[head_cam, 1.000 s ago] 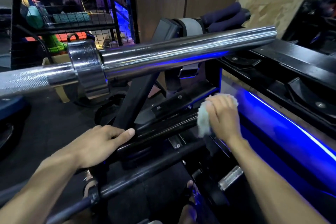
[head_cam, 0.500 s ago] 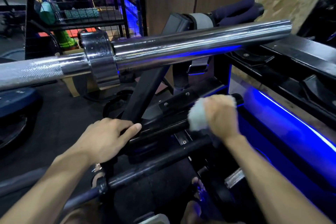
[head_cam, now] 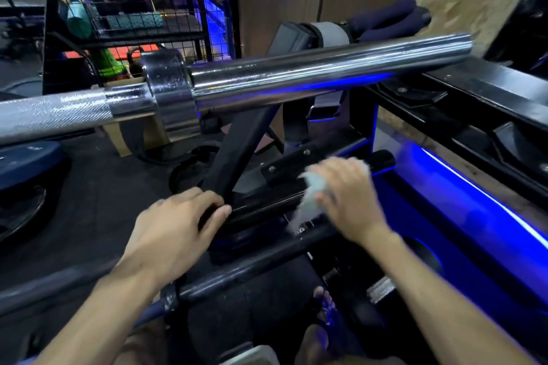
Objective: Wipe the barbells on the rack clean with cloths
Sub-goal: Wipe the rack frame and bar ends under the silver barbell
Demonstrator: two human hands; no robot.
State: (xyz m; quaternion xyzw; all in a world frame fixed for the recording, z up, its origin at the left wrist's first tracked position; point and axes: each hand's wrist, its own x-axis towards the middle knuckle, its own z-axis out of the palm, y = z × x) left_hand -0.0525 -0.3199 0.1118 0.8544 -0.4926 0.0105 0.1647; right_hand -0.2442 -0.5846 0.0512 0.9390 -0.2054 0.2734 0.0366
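A chrome barbell (head_cam: pixel 311 74) lies across the upper middle, its sleeve pointing right and its knurled shaft running off the left edge. Below it a black barbell sleeve (head_cam: pixel 382 158) ends at the right, and another black bar (head_cam: pixel 252 270) lies lower still. My right hand (head_cam: pixel 347 198) is closed around a white cloth (head_cam: pixel 308 201), pressed on the black sleeve; both are blurred by motion. My left hand (head_cam: pixel 175 231) grips the black rack frame (head_cam: pixel 237 151) where the slanted post meets the bar.
A blue light strip (head_cam: pixel 486 201) glows along the right beside black rack rails. A wire cage (head_cam: pixel 133 9) with coloured gear stands at the back left. A dark weight plate (head_cam: pixel 26 157) lies at the left on the black floor. My feet show at the bottom.
My right hand has slid the cloth leftward and down along the black sleeve, uncovering its right end. The left hand keeps its grip. The view has shifted slightly.
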